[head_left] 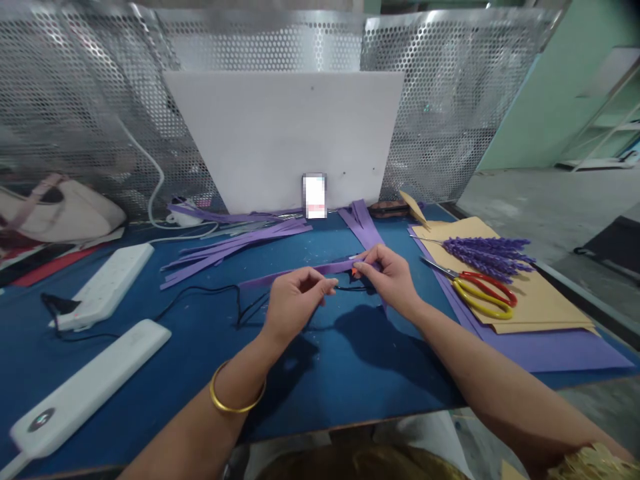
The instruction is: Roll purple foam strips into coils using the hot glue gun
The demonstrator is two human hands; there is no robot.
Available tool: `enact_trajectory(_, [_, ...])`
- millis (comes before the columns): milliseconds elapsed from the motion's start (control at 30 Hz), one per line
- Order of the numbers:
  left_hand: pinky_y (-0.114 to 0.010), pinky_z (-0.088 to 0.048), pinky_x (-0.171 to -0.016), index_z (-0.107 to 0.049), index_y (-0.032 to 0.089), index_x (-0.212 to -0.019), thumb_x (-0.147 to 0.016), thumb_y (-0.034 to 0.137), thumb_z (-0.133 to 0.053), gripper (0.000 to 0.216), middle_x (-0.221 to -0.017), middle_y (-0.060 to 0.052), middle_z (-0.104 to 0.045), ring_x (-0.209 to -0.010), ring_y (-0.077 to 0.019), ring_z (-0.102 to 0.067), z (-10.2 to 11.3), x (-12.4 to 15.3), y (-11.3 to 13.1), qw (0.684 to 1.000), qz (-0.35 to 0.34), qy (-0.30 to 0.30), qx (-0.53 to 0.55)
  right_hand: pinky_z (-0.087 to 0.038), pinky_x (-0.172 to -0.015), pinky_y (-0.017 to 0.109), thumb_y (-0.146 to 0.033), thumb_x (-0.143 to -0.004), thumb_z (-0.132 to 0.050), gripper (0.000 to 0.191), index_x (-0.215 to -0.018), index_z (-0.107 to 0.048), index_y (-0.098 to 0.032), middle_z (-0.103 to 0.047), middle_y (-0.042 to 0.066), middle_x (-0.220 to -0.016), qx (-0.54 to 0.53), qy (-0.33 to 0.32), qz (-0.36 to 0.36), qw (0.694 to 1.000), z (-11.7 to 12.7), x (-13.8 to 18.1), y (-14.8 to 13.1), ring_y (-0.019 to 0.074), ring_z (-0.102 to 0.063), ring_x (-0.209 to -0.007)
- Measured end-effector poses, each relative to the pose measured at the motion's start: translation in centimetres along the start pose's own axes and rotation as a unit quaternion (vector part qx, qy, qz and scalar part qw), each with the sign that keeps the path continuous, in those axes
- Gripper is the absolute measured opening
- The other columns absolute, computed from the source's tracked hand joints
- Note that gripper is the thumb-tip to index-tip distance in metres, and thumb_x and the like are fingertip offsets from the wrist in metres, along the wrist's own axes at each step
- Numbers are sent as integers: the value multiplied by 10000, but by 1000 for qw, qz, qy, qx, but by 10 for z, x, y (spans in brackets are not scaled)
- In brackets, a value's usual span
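Note:
A narrow purple strip (338,267) runs across the middle of the blue table, passing behind my left hand (297,300). My right hand (387,277) pinches the strip's right end between thumb and fingers. The left thumb and forefinger are pressed together just below the strip; whatever they hold is too small to make out. Beneath the right fingertips shows a small orange piece (355,272), its kind unclear. A black cord (200,289) passes behind the left hand and comes out toward the right one. Another purple strip bundle (363,227) lies behind the right hand.
Purple strips (235,247) lie at back left. A phone (315,197) leans on a white board (290,133). Red-and-yellow scissors (483,293) and purple lavender sprigs (487,253) rest on tan sheets (545,303) at right. A power strip (113,283) and white device (95,383) occupy the left.

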State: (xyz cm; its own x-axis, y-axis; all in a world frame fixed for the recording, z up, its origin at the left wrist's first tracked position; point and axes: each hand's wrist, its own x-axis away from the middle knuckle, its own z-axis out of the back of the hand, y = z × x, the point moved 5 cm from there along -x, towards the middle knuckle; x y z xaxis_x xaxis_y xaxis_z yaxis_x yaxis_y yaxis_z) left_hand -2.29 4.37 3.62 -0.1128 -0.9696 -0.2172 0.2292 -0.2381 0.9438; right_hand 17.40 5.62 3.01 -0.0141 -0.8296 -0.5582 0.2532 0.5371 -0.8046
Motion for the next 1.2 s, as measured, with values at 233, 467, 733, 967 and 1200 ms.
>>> enact_trajectory(233, [-372,-410,-868,-804,300,-864,-688,442,-835,228,-833,-53,-784,-811,-276,-662,8,-4,13,952,-182,55,-242,-500,-721,348,-359,-907,-643,268,-705,-507,-247,-701,41,-777,41,-54,52,996,-8,8,-7,225,-684,-856])
enact_trajectory(467, [-354,-378,-764,-803,344,-689,-731,390,-785,65,-645,-22,-748,-616,-225,-579,7,-4,5,965,-159,53,-200,-494,-700,335,-350,-893,-660,250,-720,-517,-240,-715,55,-857,55,-57,53,995,-10,10,-7,217,-683,-853])
enact_trajectory(733, [-324,-388,-686,-822,360,-729,-679,386,-816,57,-720,-25,-778,-635,-241,-587,6,-1,2,976,-143,70,-150,-500,-732,356,-420,-892,-650,300,-708,-494,-242,-690,56,-827,42,-61,59,996,-13,11,-7,214,-671,-839])
enact_trajectory(967, [-323,-367,-669,-827,366,-751,-763,354,-757,72,-698,-20,-771,-643,-246,-576,9,-3,1,961,-154,67,-218,-508,-776,377,-379,-884,-673,228,-762,-538,-241,-694,65,-891,29,-90,89,992,-15,11,-12,217,-663,-867])
enact_trajectory(1200, [-326,-393,-681,-831,370,-809,-748,364,-785,77,-750,-15,-785,-649,-244,-605,6,-4,0,968,-145,47,-200,-513,-837,403,-337,-910,-625,171,-774,-576,-245,-664,59,-888,30,-85,105,990,-13,9,-20,217,-648,-891])
